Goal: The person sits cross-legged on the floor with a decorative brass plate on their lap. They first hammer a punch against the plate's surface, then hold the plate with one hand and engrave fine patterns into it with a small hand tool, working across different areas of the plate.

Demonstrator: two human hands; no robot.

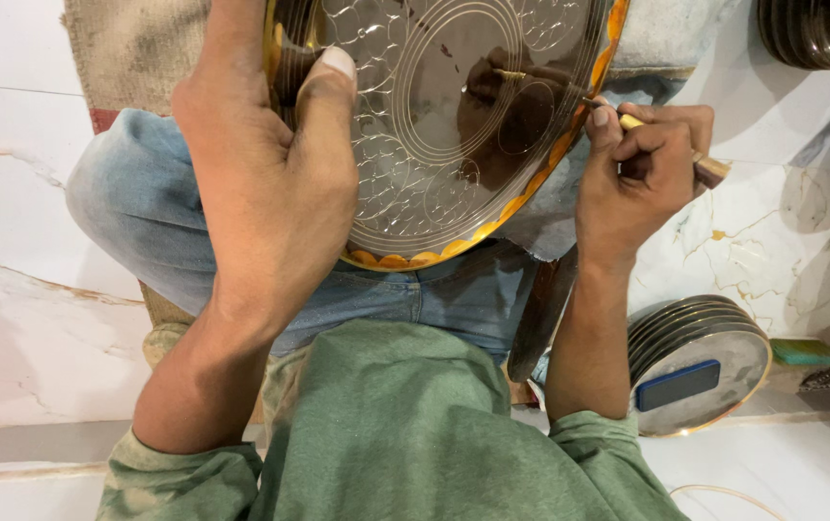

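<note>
At the far left lies the white marble floor (19,318) with brown veins, and a piece of burlap cloth (135,48) at the top. The person sits on it in blue jeans (135,203) and a green shirt (405,425). The left hand (270,183) is clenched on the left edge of a large round metal plate (434,135) — the thumb presses on its engraved face, the other fingers are hidden behind the rim. The plate rests tilted on the lap; it has circle patterns, concentric rings and a golden scalloped border. At its right edge, the right hand (642,174) grasps a thin engraving tool (656,135) like a pen, and the tip touches the border. Lower right, a stack of similar plates (700,362) lies on the floor with a dark blue phone (677,384) on top — more plates (811,34) stand at the upper right.
</note>
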